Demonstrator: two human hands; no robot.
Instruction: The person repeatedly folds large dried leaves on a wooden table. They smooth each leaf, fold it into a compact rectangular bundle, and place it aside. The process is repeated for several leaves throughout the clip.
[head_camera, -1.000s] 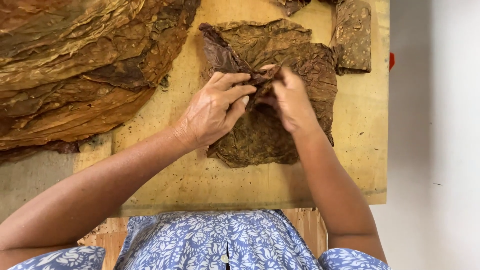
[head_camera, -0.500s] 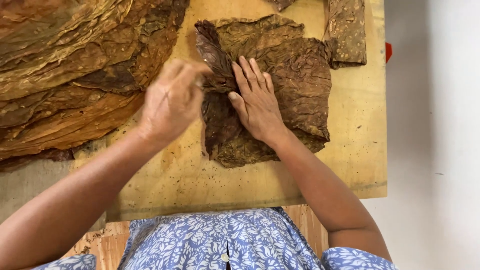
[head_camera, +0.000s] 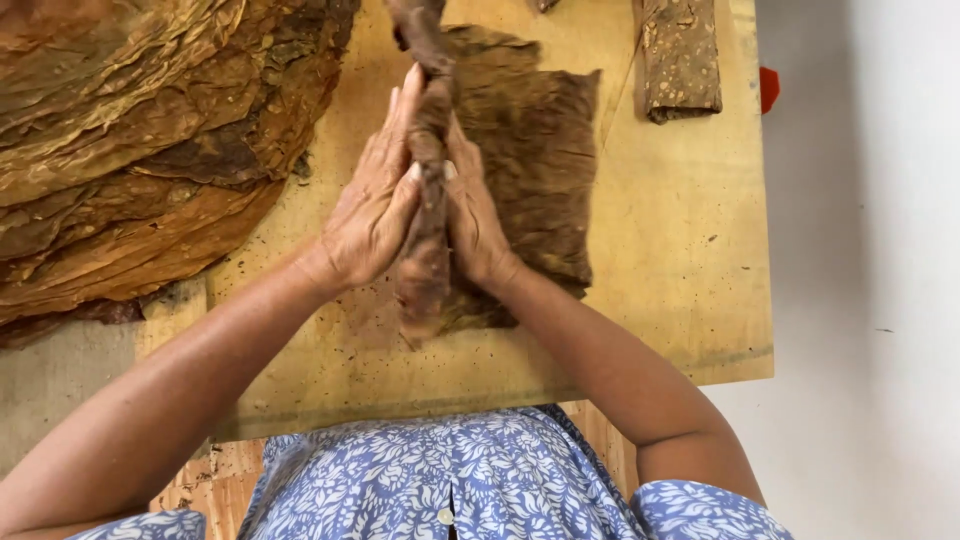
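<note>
Nearest the camera, a blue and white flower-print garment (head_camera: 440, 480) is filling the bottom edge, and both bare forearms are reaching forward from it over the yellowish wooden board (head_camera: 680, 300).

Half a second earlier the right hand was lying flat, fingers spread, on the flattened leaf while the left hand was lifting away to the side. Now the two hands are standing upright, palm facing palm, and pressing a bunched, rope-like dark brown leaf (head_camera: 425, 270) between them. The left hand (head_camera: 372, 205) is keeping its fingers straight and together, its thumb pressing on the near side of the leaf; the right hand (head_camera: 472, 215) is doing the same on the other side, fingers together and clamped against the leaf. The leaf's lower end is hanging below the heels of the hands, and its upper end is rising past the fingertips to the frame's top.

Just beyond and to the right of the right-hand fingers, a flattened stack of brown leaves (head_camera: 540, 170) is lying on the board, possibly joined to the bunched leaf, though the hands are hiding that. Left of the left-hand fingers, a big pile of tan leaves (head_camera: 140, 130) is spreading across the corner. Farther right, a folded mottled leaf strip (head_camera: 682, 60) is lying near the board's edge, and a small red object (head_camera: 768, 88) is peeping out beside it.
</note>
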